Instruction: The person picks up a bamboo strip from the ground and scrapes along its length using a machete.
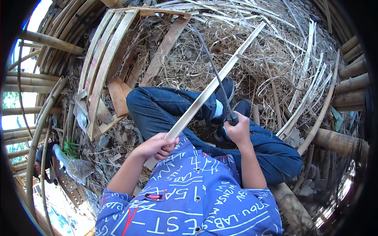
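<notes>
A long split bamboo strip slants across my lap, its far end over the shavings. My left hand is closed round its near end, close to my shirt. My right hand grips the dark handle of a long thin-bladed knife. The blade points away and to the left, passing across the strip at mid-length; whether the two touch I cannot tell. Beneath them are my crossed legs in blue jeans and dark shoes.
A wooden slatted crate lies tipped at the left. Curly bamboo shavings cover the ground ahead, with pale split strips at the right. Bamboo poles line both sides. Another person is at the far left.
</notes>
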A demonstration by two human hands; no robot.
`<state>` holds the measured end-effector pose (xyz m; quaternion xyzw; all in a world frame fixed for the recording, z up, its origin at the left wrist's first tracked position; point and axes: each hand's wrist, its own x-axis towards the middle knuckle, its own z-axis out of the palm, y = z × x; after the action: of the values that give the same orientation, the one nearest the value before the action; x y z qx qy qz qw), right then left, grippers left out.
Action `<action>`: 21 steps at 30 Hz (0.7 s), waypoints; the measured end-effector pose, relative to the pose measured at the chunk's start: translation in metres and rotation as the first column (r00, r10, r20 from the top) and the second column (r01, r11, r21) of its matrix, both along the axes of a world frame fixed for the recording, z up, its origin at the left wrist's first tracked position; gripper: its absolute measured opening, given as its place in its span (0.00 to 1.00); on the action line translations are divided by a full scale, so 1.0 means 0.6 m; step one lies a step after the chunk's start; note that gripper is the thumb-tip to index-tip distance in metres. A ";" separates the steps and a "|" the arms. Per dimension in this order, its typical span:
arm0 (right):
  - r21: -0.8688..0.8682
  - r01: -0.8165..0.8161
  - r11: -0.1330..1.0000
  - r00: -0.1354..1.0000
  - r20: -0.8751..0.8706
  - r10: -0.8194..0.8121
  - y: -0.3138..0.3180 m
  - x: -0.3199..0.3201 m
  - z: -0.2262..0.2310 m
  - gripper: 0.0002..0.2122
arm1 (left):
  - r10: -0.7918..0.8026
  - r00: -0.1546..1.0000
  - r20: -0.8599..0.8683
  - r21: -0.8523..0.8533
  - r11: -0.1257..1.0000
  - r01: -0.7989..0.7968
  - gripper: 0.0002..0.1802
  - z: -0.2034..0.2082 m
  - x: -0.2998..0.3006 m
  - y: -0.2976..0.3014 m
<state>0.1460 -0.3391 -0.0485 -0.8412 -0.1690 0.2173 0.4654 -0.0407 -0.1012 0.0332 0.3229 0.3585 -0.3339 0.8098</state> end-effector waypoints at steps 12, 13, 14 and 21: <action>-0.069 -0.205 0.976 0.978 0.013 0.206 0.018 -0.072 0.027 0.07 | -0.038 0.993 0.113 0.030 0.999 0.034 0.18 0.000 -0.004 -0.013; -0.078 -0.244 0.967 0.968 0.040 0.248 0.024 -0.081 0.038 0.07 | -0.063 0.991 0.118 0.085 0.995 0.053 0.19 0.005 0.001 -0.016; -0.087 -0.282 0.955 0.955 0.067 0.288 0.031 -0.091 0.049 0.08 | -0.088 0.989 0.120 0.140 0.988 0.071 0.20 0.006 0.002 -0.020; -0.236 -0.531 0.814 0.821 0.093 0.563 0.073 -0.113 0.078 0.09 | -0.176 0.955 0.238 0.449 0.892 0.052 0.25 -0.002 -0.002 -0.045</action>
<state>0.0784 -0.2956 -0.0015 -0.8134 -0.4183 0.2904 0.2812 -0.0420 -0.1284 0.0323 0.5599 0.2898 -0.2445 0.7367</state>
